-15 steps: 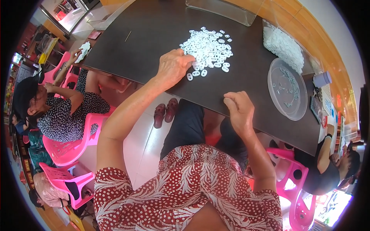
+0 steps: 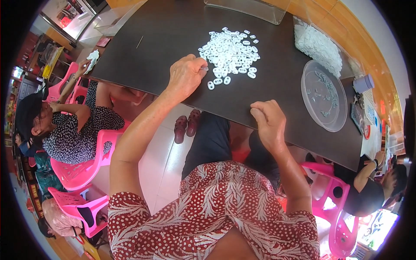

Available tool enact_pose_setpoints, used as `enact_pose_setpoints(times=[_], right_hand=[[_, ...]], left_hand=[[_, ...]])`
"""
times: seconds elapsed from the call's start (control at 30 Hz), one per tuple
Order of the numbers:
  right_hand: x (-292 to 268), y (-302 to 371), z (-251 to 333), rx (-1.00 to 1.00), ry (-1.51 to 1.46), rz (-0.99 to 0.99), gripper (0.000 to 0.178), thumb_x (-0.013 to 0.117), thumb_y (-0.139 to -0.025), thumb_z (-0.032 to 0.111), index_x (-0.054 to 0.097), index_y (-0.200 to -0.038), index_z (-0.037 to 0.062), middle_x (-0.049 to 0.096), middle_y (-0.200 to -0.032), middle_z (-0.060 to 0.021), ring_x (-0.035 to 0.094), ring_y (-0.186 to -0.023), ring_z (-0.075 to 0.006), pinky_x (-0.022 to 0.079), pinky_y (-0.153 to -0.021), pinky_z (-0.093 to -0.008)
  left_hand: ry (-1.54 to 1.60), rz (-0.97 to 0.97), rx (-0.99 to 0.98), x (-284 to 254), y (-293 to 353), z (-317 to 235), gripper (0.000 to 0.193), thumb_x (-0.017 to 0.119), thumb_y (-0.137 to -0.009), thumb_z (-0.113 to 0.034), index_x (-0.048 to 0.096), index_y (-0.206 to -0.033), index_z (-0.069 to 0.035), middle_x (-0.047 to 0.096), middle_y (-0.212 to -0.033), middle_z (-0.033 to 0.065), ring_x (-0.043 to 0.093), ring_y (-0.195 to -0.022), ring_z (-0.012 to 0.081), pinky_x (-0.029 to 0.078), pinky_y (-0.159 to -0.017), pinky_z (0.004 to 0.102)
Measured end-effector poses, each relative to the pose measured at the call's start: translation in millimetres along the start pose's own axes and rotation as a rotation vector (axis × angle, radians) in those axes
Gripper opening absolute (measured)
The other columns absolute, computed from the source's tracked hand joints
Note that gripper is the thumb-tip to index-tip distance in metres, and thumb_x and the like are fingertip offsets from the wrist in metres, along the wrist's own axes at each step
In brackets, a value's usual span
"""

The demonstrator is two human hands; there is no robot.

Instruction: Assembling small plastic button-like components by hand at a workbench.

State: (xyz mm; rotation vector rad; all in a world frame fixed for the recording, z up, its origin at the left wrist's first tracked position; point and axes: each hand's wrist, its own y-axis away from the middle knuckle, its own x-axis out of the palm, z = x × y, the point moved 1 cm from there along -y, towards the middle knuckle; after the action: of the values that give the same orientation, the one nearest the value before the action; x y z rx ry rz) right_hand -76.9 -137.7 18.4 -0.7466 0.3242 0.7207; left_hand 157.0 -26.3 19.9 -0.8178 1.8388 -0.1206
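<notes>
A heap of small white oval pieces (image 2: 232, 50), many showing two holes, lies on the dark table (image 2: 151, 56). Just left of the heap is my left hand (image 2: 187, 76), thumb and fingers pinched together. A pale bit shows at its fingertips, too small to name. My right hand (image 2: 269, 119) is over the table's near edge, its fingers curled in against the thumb. Whatever those fingers hold, if anything, is hidden. Three loose white pieces (image 2: 218, 81) lie at the near side of the heap, close to my left hand.
Right of the heap are a round clear plastic lid (image 2: 307, 104) with small grey-green bits and a bag of white pieces (image 2: 316, 43). A clear tray (image 2: 247, 9) stands at the back, and a thin stick (image 2: 139, 42) lies far left. People sit on both sides.
My left hand has drawn back slightly left from the heap, still pinched. My right hand keeps its place and pose. The whole view has shifted a little.
</notes>
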Motion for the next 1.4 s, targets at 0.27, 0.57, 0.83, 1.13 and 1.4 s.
enact_pose_setpoints(times=[0.27,0.57,0.83,1.13,1.4], right_hand=[[-0.9,0.9,1.3,0.002,0.004,-0.006,0.009,0.063,-0.073,-0.003,0.061,-0.082,0.0003,0.057,-0.069,-0.0099,0.051,-0.064,-0.0248,0.043,-0.059,-0.0331],[-2.9,2.6,-0.4,0.153,0.008,0.059,0.01,0.061,-0.079,0.003,0.063,-0.087,-0.0018,0.059,-0.076,-0.007,0.055,-0.068,-0.0138,0.044,-0.063,-0.0257],[17.6,-9.3,17.1,0.429,-0.566,0.061,0.012,0.061,-0.082,0.008,0.063,-0.086,-0.0033,0.061,-0.071,-0.0021,0.054,-0.067,-0.0059,0.044,-0.061,-0.0221],[21.7,-8.6,28.9,0.504,-0.649,0.122,0.012,0.06,-0.084,0.012,0.062,-0.081,0.0001,0.061,-0.07,-0.0024,0.052,-0.064,-0.005,0.04,-0.058,-0.0195],[23.3,-10.6,40.3,0.582,-0.715,-0.059,0.01,0.06,-0.082,0.006,0.06,-0.079,-0.0037,0.06,-0.069,-0.0034,0.054,-0.064,-0.0052,0.044,-0.058,-0.0199]], left_hand=[[0.044,0.064,-0.032,-2.0,-3.4,-1.5,0.011,0.066,-0.072,-0.007,0.062,-0.083,-0.007,0.058,-0.075,0.0081,0.06,-0.07,0.0233,0.045,-0.064,0.0337],[0.581,0.096,-0.135,-17.0,4.9,-22.1,0.016,0.065,-0.071,0.001,0.066,-0.086,-0.005,0.059,-0.076,0.0031,0.056,-0.068,0.0099,0.044,-0.064,0.0236],[0.892,0.305,-0.275,-21.5,27.4,-67.0,0.02,0.063,-0.079,0.002,0.058,-0.099,0.001,0.056,-0.079,-0.0014,0.05,-0.07,0.0025,0.041,-0.062,0.0155],[1.276,0.224,-0.445,-14.8,42.5,-75.9,0.017,0.066,-0.08,-0.001,0.061,-0.096,0.001,0.059,-0.077,0.0013,0.054,-0.068,0.0059,0.042,-0.059,0.0188],[1.437,0.034,-0.59,1.6,61.6,-94.0,0.017,0.066,-0.08,-0.004,0.064,-0.095,0.002,0.063,-0.077,0.0036,0.055,-0.064,0.0079,0.042,-0.056,0.0196]])
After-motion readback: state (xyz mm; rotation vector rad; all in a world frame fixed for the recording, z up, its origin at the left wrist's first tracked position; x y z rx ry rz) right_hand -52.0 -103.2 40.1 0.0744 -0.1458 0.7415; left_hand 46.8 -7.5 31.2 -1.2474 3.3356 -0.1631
